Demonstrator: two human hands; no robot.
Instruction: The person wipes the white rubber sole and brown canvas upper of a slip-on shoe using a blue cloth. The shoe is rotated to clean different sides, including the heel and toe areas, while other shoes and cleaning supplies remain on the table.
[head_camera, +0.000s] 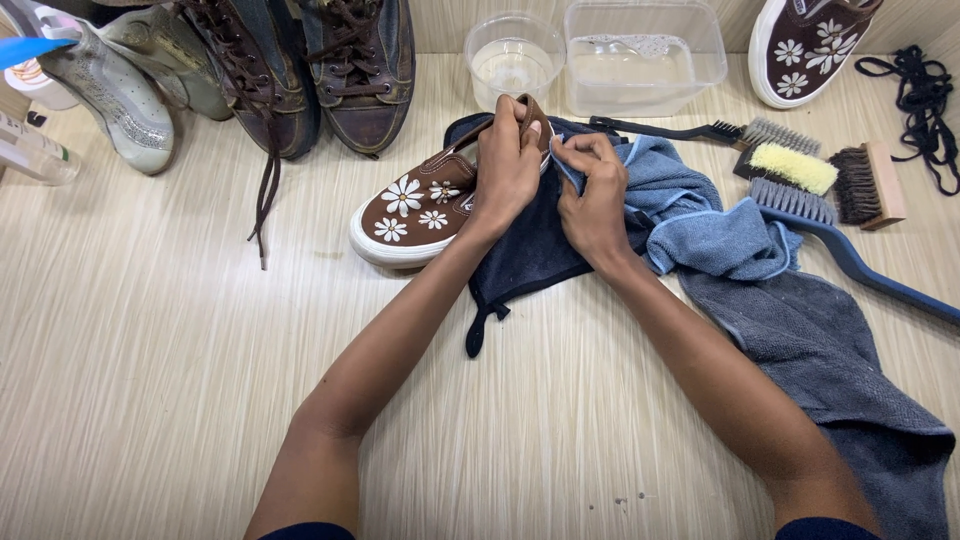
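The brown slip-on shoe (415, 205) with white daisies is laid on its side on a dark cloth (525, 260) on the tabletop (150, 330); its heel is gripped by the left hand (507, 165); a fold of light blue cloth (690, 215) is pinched against the heel by the right hand (592, 200); wiping appears under way; brushes (800, 175) are left untouched nearby.

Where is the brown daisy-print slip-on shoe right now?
In the head view, the brown slip-on shoe lies centre-left on the table, heel gripped by the left hand, resting partly on the dark navy cloth.
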